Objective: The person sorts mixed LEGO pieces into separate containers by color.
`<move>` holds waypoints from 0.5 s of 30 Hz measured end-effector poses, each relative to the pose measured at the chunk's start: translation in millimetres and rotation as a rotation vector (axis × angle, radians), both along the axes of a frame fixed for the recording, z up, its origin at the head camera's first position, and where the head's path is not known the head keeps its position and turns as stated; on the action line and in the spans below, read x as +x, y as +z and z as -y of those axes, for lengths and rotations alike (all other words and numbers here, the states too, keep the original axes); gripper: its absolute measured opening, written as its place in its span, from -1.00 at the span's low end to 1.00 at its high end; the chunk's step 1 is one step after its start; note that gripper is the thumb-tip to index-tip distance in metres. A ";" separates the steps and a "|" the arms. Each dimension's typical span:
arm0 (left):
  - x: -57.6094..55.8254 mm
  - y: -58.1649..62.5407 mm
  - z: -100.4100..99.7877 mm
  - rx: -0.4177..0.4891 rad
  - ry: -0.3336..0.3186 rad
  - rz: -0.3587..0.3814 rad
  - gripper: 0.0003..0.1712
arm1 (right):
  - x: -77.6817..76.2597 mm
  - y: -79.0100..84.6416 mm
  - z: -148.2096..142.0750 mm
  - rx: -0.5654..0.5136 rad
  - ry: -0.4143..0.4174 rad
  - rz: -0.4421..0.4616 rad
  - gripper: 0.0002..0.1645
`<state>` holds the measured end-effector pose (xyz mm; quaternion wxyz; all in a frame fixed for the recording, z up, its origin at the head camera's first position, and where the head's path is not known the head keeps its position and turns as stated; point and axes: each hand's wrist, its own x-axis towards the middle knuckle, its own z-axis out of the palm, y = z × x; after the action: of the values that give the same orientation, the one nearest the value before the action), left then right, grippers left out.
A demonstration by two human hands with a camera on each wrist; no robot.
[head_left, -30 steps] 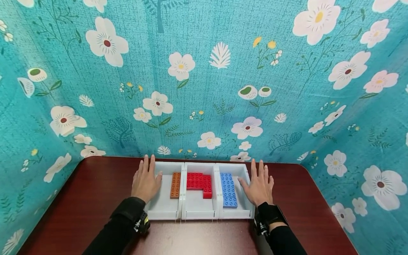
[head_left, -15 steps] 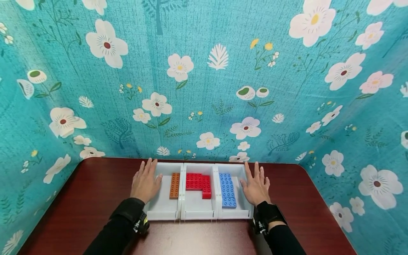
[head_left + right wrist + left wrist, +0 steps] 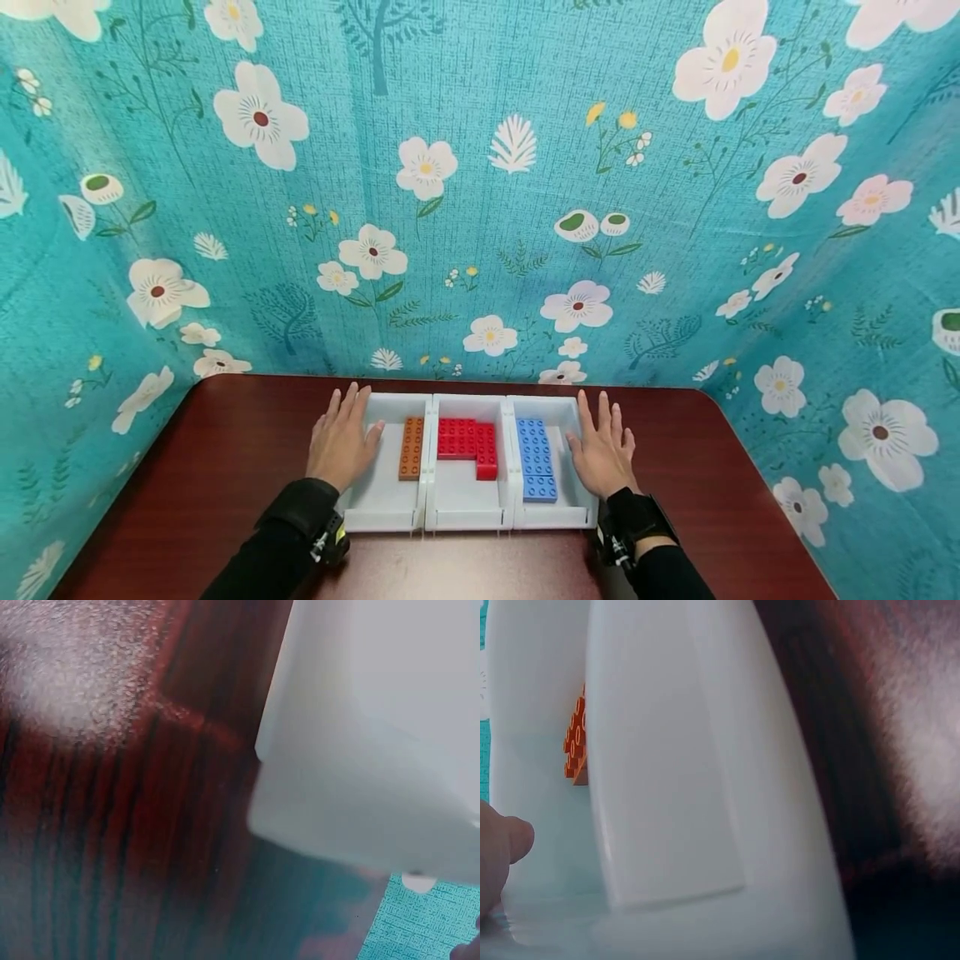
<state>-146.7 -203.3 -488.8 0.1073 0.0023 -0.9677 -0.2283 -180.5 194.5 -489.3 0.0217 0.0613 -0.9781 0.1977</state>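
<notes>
Three white bins stand side by side between my hands. In the left bin lies an orange building brick, partly seen behind the bin wall in the left wrist view. Red bricks form an L-like shape in the middle bin. Blue bricks line the left side of the right bin. My left hand lies over the left bin's outer wall, fingers extended, thumb toward the inside. At the right bin's outer side my right hand has its fingers spread. Neither hand holds anything.
A dark reddish wooden table carries the bins near its back edge. Behind it and on both sides hangs a teal floral cloth. Each wrist wears a black strap with a small camera.
My right hand has shifted slightly left, toward the right bin's wall. The left hand stays about where it was. The head view has tilted a little; the bricks lie unmoved.
</notes>
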 end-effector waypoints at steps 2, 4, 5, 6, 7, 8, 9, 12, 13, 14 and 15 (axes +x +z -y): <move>1.2 -1.8 -0.8 -0.003 0.003 -0.002 -0.25 | 1.1 -1.2 -0.8 0.003 0.000 -0.008 -0.15; 2.1 -2.6 -1.5 -0.004 0.006 0.006 -0.23 | 1.9 -2.0 -1.2 0.000 0.003 -0.010 -0.16; 2.2 -3.1 -1.5 -0.005 0.008 0.011 -0.23 | 2.2 -1.8 -1.2 -0.006 0.006 -0.014 -0.16; 2.5 -3.0 -1.9 -0.004 0.008 0.018 -0.21 | 2.2 -1.7 -1.1 -0.007 0.008 -0.014 -0.16; 2.6 -3.0 -1.9 -0.004 0.009 0.025 -0.19 | 2.4 -1.4 -0.9 -0.010 0.011 -0.010 -0.16; 2.7 -2.8 -1.9 -0.004 0.010 0.031 -0.18 | 2.4 -1.0 -0.6 -0.010 0.013 -0.008 -0.16; 2.6 -2.5 -1.9 -0.004 0.010 0.036 -0.17 | 2.4 -0.7 -0.3 -0.009 0.015 -0.006 -0.16; 1.8 -1.8 -1.4 -0.005 0.007 0.037 -0.13 | 1.6 0.0 0.6 -0.004 0.016 0.006 -0.15; 1.1 -1.7 -1.0 -0.008 0.005 0.036 -0.13 | 1.1 0.0 0.8 -0.002 0.016 0.007 -0.16; 0.5 -1.6 -0.5 -0.008 0.003 0.035 -0.13 | 0.7 -0.1 1.2 0.000 0.016 0.005 -0.16; -0.1 -1.5 -0.1 -0.007 0.000 0.034 -0.12 | 0.3 -0.2 1.5 0.000 0.016 0.003 -0.16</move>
<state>-146.8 -203.2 -490.3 0.0908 0.0059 -0.9701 -0.2249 -180.2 193.0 -489.5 0.0187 0.0686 -0.9776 0.1981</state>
